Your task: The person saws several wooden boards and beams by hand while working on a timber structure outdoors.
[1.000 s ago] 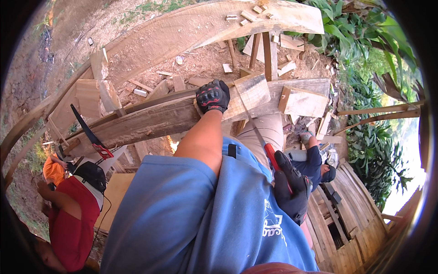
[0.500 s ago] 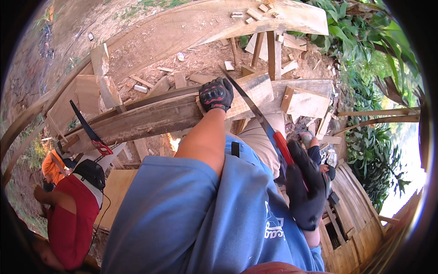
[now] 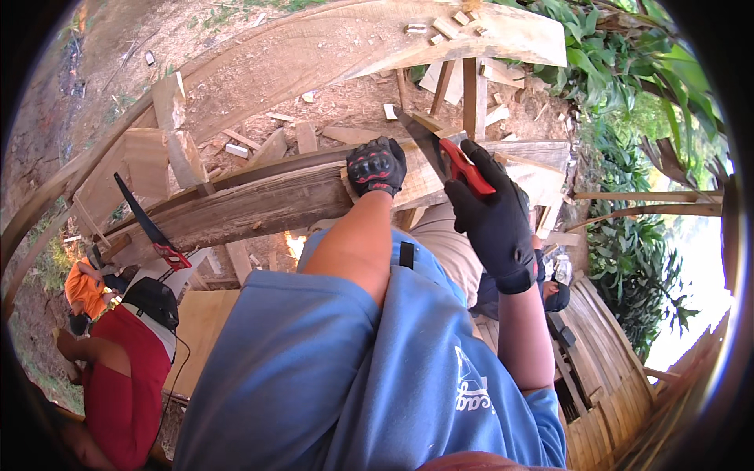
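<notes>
My left hand [image 3: 375, 166], in a black glove with red trim, is closed over the near-left end of a pale wooden block [image 3: 422, 177]. The block lies on a long weathered beam [image 3: 259, 202], where the hand presses it down. In a black glove, my right hand [image 3: 496, 216] is wrapped round the red handle of a hand saw [image 3: 470, 174]. Its dark blade [image 3: 424, 145] slants away to the upper left across the block, just right of my left hand. Whether the teeth are in a cut cannot be made out.
A wide curved plank [image 3: 314, 59] with small offcuts runs across the far side. Another hand saw [image 3: 153, 224] is at left, beside a person in a red shirt [image 3: 126, 385]. Someone in orange [image 3: 85, 286] crouches beyond. Another person [image 3: 556, 294] is at right, near wooden slats [image 3: 609, 353].
My right hand has moved forward and up from beside my body, pushing the saw farther across the block. My left hand stays nearly in place.
</notes>
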Demonstrator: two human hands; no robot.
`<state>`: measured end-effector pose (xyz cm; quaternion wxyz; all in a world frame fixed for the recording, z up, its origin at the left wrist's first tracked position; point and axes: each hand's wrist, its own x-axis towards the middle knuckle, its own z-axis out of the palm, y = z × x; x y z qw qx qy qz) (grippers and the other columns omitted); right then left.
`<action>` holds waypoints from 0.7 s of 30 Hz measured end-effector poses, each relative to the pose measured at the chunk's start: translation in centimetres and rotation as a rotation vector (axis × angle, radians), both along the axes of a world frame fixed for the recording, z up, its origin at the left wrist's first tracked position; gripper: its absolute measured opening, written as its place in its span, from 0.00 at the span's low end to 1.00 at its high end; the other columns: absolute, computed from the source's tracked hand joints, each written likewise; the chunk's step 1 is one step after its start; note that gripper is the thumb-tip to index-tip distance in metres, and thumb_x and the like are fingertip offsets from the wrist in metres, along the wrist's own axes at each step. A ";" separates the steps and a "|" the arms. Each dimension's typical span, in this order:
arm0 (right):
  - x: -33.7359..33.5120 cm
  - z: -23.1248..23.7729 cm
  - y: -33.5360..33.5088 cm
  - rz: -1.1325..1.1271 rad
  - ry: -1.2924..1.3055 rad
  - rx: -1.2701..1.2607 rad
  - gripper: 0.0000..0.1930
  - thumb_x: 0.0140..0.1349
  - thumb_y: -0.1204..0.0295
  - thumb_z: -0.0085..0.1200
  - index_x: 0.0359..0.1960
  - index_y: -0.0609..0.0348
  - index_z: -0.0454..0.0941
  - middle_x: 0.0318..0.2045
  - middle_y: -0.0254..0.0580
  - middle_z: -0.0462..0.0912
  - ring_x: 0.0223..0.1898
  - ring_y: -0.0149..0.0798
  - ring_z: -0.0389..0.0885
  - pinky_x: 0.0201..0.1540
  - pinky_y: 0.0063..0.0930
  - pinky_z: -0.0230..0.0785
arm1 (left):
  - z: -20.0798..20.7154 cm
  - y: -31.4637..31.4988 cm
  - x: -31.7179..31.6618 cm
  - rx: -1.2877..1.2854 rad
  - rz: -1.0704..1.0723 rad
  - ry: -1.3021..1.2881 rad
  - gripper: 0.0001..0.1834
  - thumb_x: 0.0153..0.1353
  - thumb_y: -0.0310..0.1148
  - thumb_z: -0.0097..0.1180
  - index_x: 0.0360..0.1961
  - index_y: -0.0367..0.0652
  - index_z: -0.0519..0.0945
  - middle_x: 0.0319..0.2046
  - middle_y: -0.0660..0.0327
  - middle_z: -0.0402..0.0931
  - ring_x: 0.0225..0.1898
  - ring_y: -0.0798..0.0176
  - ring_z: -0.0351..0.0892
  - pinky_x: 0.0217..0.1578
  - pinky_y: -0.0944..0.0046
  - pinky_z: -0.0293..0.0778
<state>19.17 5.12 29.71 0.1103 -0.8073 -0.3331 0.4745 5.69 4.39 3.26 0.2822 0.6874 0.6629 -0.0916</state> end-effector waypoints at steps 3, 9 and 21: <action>-0.2 -0.6 -1.0 0.061 -0.066 0.139 0.25 0.72 0.65 0.63 0.68 0.60 0.80 0.55 0.61 0.89 0.53 0.58 0.90 0.57 0.45 0.80 | -0.7 -0.4 -0.2 0.125 -0.041 -0.005 0.21 0.75 0.48 0.48 0.38 0.50 0.89 0.37 0.55 0.91 0.41 0.47 0.91 0.48 0.45 0.82; 0.0 -0.2 -0.6 0.174 -0.144 0.298 0.21 0.76 0.66 0.59 0.66 0.61 0.81 0.57 0.60 0.88 0.58 0.58 0.88 0.62 0.44 0.78 | -0.4 -0.2 -0.2 0.095 -0.034 -0.005 0.19 0.74 0.47 0.50 0.37 0.50 0.88 0.35 0.56 0.90 0.39 0.49 0.91 0.47 0.45 0.81; -0.1 1.2 0.1 0.357 -0.229 0.310 0.22 0.77 0.61 0.57 0.64 0.63 0.83 0.57 0.61 0.88 0.60 0.59 0.88 0.64 0.45 0.77 | -1.1 -0.5 -0.1 0.073 0.008 -0.030 0.20 0.75 0.47 0.49 0.35 0.52 0.89 0.35 0.56 0.90 0.40 0.48 0.90 0.52 0.43 0.78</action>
